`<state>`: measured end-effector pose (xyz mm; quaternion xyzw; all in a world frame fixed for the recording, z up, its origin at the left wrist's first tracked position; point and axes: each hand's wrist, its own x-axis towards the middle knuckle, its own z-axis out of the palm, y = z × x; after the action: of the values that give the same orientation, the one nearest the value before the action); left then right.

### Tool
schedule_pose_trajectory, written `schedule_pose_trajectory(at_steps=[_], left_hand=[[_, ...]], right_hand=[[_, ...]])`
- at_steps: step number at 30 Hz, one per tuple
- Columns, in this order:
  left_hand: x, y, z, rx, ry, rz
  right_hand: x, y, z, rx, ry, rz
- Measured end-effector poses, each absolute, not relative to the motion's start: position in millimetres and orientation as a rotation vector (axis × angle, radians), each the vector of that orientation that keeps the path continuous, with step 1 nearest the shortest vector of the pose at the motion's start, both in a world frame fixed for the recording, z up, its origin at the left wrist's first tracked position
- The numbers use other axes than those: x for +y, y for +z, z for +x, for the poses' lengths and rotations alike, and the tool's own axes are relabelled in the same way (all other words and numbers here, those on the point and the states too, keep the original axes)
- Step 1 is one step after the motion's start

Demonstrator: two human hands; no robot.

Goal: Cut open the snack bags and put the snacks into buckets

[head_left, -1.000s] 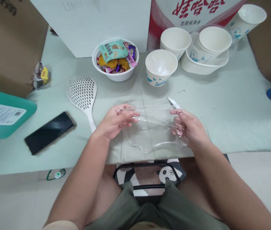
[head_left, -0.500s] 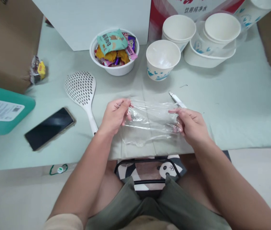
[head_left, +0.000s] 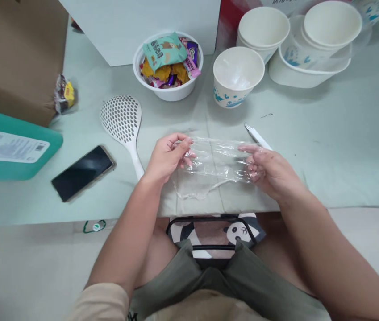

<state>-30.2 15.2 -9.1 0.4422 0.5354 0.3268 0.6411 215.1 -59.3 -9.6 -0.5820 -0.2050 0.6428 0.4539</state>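
A clear plastic bag or film point(head_left: 214, 165) is stretched between my hands just above the table's front part. My left hand point(head_left: 172, 156) pinches its left end between thumb and fingers. At the other end, my right hand point(head_left: 269, 169) grips the film, with fingers showing through the transparent sheet. Behind my right hand lies a white-handled cutter or knife point(head_left: 256, 136), its lower end hidden by that hand. Beside my left forearm rests a white slotted skimmer point(head_left: 122, 118), its handle end partly covered by the arm.
A white bowl of wrapped snacks point(head_left: 176, 92) stands at the back, with a paper cup point(head_left: 234, 96), stacked cups point(head_left: 263, 29) and another white bowl point(head_left: 296, 76) to its right. On the left are a phone point(head_left: 84, 171), a green container point(head_left: 25, 171) and a wrapped snack point(head_left: 65, 94).
My view has shifted, so the table things appear farther right and higher. Both hands keep hold of the film, and my right hand's index finger has stretched out more under it.
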Motion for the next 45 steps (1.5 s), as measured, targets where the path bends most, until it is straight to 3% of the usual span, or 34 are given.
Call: schedule_pose_trajectory(at_steps=[14, 31, 45], left_hand=[[21, -12, -43, 1.261, 0.854, 1.008], [19, -13, -44, 1.123, 0.594, 0.975], [15, -6, -41, 1.164, 0.735, 1.073]], right_hand=[[-61, -12, 227, -0.608, 1.316, -1.572], [-58, -10, 223, -0.635, 1.344, -1.497], [-58, -15, 223, -0.635, 1.354, -1.485]])
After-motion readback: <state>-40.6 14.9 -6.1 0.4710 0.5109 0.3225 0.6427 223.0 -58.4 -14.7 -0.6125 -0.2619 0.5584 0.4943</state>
